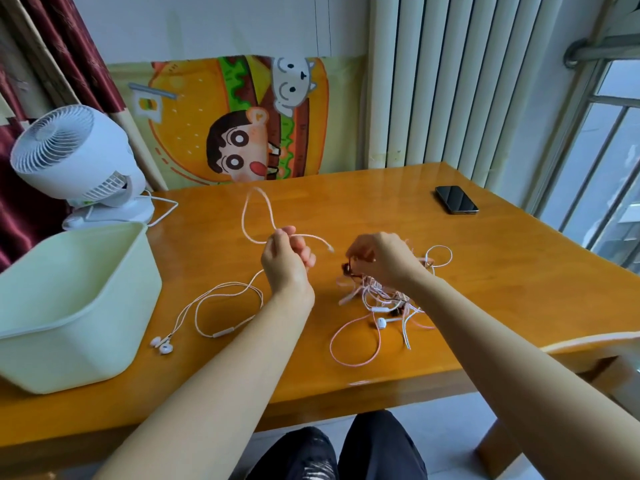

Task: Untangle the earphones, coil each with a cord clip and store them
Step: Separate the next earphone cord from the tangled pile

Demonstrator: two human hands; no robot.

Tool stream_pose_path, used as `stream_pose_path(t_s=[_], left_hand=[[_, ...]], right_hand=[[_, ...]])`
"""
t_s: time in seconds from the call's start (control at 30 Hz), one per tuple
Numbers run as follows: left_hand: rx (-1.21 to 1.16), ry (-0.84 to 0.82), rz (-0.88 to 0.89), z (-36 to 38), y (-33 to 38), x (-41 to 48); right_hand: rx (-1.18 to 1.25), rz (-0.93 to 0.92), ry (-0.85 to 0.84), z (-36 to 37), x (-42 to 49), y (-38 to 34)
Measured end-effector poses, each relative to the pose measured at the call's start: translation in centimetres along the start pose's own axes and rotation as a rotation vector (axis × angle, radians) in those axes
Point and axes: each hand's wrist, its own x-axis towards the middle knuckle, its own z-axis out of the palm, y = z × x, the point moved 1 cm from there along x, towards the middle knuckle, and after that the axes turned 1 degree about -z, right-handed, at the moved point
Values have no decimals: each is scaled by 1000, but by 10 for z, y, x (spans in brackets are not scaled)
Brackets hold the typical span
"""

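Wooden table [485,271] | left hand [287,261] pinches looped cord [243,220] | right hand [384,258] pinches tangle [377,296], fingertips hidden

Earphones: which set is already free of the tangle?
The white earphones with pale pink cord beside the pale green plastic tub, gripped by the left hand; the tangled pile lies under the right hand.

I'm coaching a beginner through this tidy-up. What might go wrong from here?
1. The right hand pinches into the tangled pile; a hard pull may tighten its knots.
2. The left hand holds the pink cable in a loose loop; it may spring open or drag its earbuds across the table.
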Motion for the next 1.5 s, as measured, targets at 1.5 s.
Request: stream_pose_path(t_s=[1.5], left_hand=[[628,-505,-77,-16,-18,-13]], right_hand=[[147,-44,43,-23,-11,-6]])
